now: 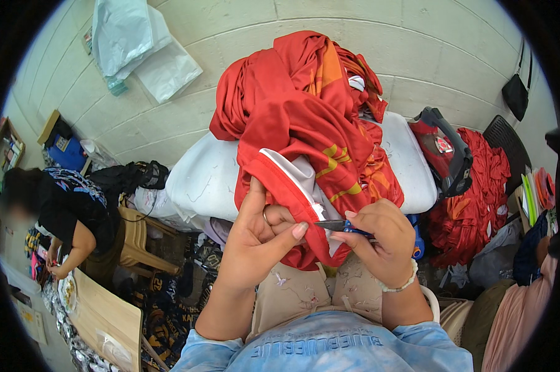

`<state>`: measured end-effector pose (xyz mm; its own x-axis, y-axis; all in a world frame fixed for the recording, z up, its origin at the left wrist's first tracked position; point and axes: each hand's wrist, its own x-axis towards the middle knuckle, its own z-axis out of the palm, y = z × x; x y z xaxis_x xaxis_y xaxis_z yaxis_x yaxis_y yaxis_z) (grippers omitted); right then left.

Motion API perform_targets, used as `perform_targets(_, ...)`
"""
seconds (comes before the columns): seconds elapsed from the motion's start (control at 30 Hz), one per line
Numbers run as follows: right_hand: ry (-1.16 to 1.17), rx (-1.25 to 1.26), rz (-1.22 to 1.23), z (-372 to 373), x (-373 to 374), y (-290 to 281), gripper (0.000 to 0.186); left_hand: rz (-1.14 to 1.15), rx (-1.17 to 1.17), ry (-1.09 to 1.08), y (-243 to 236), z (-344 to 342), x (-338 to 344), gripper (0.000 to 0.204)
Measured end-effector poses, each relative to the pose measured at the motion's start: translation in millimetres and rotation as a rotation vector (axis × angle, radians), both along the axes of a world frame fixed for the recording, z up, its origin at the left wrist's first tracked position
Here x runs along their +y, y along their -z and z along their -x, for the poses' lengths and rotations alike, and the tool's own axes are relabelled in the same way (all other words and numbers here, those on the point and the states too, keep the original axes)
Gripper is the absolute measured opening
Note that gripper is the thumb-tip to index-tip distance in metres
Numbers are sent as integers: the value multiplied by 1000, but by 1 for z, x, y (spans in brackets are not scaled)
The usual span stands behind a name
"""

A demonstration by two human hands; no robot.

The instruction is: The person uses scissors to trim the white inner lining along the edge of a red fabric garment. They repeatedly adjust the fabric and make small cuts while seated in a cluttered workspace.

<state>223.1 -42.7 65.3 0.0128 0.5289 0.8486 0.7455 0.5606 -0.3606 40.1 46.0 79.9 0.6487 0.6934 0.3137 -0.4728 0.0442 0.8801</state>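
Block wall [428, 62], plastic bags [128, 37], contents unclear; red garment [286, 121] in left hand [258, 239]

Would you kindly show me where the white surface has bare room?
Two nearly bare patches show on the white surface: a wider one left of the red garments, and a narrower one between them and the grey-red bag. The garments crowd its middle.

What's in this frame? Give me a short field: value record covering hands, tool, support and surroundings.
left hand: grips red cloth by its edge band
right hand: holds blue-handled snips
snips blades: at the band, near the left thumb
support: white padded surface under the red cloth
right side: another red cloth heap
left side: person in black top
wall: pale blocks, hanging plastic bags
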Motion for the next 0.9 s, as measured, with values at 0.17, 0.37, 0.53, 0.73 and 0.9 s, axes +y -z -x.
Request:
perform_targets(0.17, 4, 240, 14, 0, -2, 5, 36, 31, 11, -4, 1, 2, 1, 87)
perform_targets(0.37, -140, 512, 200, 0, -2, 12, 38, 55, -9, -21, 0, 0, -1, 87)
perform_targets(0.53, -318, 671, 329, 17, 0, 17, 51, 85, -72, -69, 0, -2, -3, 89)
perform_targets(0.73, -131, 453, 271, 24, 2, 18, 19, 22, -31, -54, 6, -5, 0, 90)
perform_targets(0.9, 225, 448, 153, 8, 9, 10, 17, 76, -14, -101, 6, 1, 5, 91)
